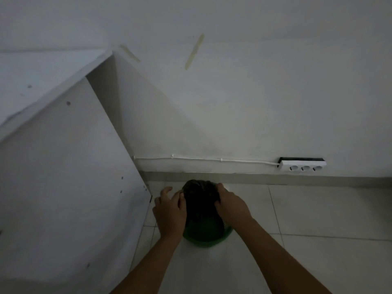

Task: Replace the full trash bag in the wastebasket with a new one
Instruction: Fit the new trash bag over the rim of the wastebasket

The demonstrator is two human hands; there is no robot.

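On the tiled floor by the wall, both hands — left hand (pixel 169 211), right hand (pixel 230 205) — are gripping the black bag (pixel 200 200), bulging from the green wastebasket (pixel 204 235); removal is just beginning — no new bag is showing.

- No text, label, brand, number or sign can be read anywhere in the dim head view; every surface shown is plain and unmarked.
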